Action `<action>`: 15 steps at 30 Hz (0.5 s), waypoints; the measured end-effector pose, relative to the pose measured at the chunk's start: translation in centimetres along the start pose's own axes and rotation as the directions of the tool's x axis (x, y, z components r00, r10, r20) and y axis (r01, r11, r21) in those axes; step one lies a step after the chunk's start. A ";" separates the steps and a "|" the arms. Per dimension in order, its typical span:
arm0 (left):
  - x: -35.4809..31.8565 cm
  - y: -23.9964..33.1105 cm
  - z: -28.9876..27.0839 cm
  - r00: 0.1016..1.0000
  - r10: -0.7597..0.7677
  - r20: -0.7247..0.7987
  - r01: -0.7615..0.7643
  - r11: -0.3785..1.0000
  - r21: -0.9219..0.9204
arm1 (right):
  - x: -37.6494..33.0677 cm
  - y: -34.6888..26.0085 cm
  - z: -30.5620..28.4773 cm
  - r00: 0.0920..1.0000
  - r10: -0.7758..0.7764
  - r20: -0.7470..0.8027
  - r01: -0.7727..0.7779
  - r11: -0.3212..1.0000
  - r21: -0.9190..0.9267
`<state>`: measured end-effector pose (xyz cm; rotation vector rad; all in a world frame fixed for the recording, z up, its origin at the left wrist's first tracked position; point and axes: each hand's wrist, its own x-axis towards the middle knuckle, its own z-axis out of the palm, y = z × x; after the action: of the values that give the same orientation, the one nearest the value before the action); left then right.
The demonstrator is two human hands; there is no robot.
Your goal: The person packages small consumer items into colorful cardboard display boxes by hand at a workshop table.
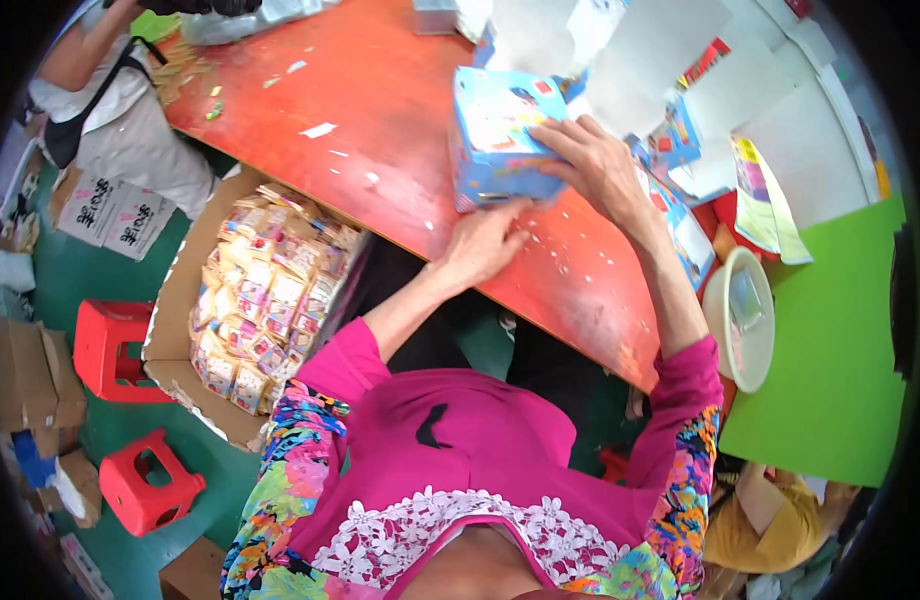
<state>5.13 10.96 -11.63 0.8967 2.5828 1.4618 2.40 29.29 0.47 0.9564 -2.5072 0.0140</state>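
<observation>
A light-blue printed cardboard box [505, 175] stands on the red table, slightly blurred. My right hand [600, 170] is closed on its right side, with fingertips over the top edge. My left hand [480, 245] is at the box's near lower edge. Its fingers are stretched and its thumb is apart, with the fingertips at the box. Left of my legs, a large open carton [185, 300] holds many small wrapped packets [265, 290].
Flat printed box pieces [675, 135] and a white bowl [768, 330] lie to the right, beside a green board [830, 350]. Paper scraps dot the red table [380, 110]. Two red stools [150, 485] stand at left. Another person [130, 130] is at the far left.
</observation>
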 end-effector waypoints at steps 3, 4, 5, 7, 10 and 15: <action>0.0 -0.8 0.5 1.000 0.002 0.019 -0.002 1.000 -0.016 | -0.5 -0.6 -0.3 0.998 0.051 0.022 -0.052 0.999 0.009; 0.4 -0.6 -0.1 1.000 0.009 0.025 -0.008 1.000 -0.018 | 0.3 -0.4 -0.4 0.998 0.059 0.023 -0.059 0.998 0.004; 1.1 -0.6 -1.1 1.000 0.029 -0.006 -0.029 1.000 -0.010 | 1.3 0.0 -0.5 1.000 0.019 -0.013 -0.019 1.000 -0.019; 2.1 -1.0 -2.8 0.997 0.047 -0.054 -0.045 0.999 0.030 | 3.2 0.2 -0.6 0.998 -0.048 -0.047 0.045 0.997 -0.067; 2.2 0.1 -4.2 0.996 -0.093 0.013 0.092 0.993 0.075 | 4.7 0.6 0.0 0.990 -0.108 -0.087 0.101 0.991 -0.087; 2.0 -0.4 -4.6 0.999 -0.044 -0.026 0.046 0.996 0.072 | 5.4 0.7 0.7 0.986 -0.135 -0.094 0.125 0.987 -0.104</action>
<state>1.91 8.27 -8.90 0.8274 2.6711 1.3854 -1.92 26.32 2.18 1.0505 -2.3262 -0.0983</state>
